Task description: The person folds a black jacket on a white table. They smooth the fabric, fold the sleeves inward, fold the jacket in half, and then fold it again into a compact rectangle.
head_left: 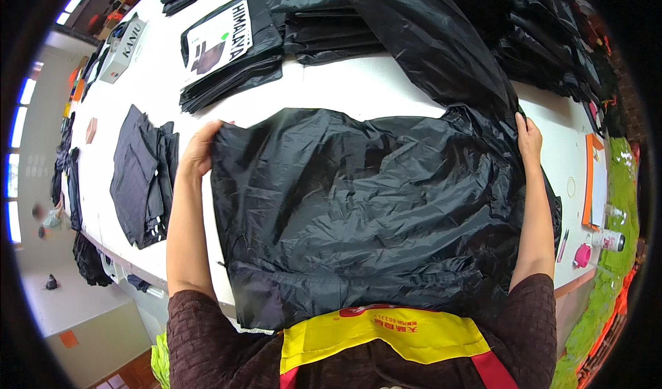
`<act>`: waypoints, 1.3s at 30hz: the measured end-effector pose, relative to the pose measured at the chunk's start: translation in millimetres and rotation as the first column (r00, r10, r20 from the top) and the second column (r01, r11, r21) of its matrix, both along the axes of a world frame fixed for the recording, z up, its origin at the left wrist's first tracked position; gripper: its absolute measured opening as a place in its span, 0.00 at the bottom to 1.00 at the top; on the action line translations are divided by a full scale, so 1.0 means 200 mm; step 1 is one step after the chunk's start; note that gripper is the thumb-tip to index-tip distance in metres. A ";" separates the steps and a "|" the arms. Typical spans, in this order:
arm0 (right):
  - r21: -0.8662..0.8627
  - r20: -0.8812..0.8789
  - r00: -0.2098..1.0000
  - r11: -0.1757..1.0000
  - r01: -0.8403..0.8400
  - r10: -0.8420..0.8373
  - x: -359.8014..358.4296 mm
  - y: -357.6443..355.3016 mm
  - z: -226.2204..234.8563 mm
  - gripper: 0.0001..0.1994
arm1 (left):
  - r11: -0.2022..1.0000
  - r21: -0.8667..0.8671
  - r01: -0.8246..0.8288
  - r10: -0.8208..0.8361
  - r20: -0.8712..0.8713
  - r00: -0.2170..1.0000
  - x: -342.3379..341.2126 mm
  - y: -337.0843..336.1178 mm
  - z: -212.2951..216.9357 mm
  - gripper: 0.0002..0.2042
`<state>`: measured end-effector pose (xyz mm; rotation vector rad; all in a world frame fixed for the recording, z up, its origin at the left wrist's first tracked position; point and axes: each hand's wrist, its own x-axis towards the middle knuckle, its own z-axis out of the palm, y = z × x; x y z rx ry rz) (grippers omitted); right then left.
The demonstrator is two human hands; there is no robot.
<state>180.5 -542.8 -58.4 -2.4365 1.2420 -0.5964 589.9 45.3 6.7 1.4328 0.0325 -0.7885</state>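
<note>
A large black garment [358, 189] of thin, shiny, creased fabric lies spread across the white table in front of me. My left hand [200, 148] pinches its upper left corner. On the far right side, my right hand [529, 139] grips the fabric edge between thumb and fingers. From near that hand a long black strip of the same cloth [434, 51] runs up and away toward the stacks at the back; whether it is a sleeve or a leg I cannot tell. The garment's near edge reaches my yellow apron [386, 337].
Folded black garments [231, 89] are stacked at the back, one pile topped by a printed sheet [219, 44]. Dark folded pieces [141, 175] lie left, beyond them a white box [124, 51]. An orange-edged board [592, 179], a bottle [608, 240] and a pink round object [583, 255] sit right.
</note>
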 end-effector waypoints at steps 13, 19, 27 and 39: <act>-0.258 -0.077 0.984 0.956 0.137 -0.162 0.00 -0.01 0.10 0.25 | 0.549 0.397 -0.736 -0.399 0.898 0.187 -0.16 -0.11 -0.23 0.21; -0.232 -0.350 0.919 0.967 0.103 -0.182 -0.30 0.06 -0.01 0.20 | 0.435 0.791 -0.431 -0.729 0.590 0.347 -0.43 -0.18 -0.39 0.35; -0.307 0.079 0.963 0.925 -0.222 0.257 0.27 0.24 0.35 0.24 | 0.872 0.448 -0.197 -0.449 0.893 0.043 -0.74 -0.75 -0.16 0.21; -0.619 0.553 0.477 0.720 -0.314 0.683 0.94 0.90 0.95 0.13 | 0.640 0.767 0.049 -0.768 0.640 0.018 -1.33 -1.58 -0.29 0.42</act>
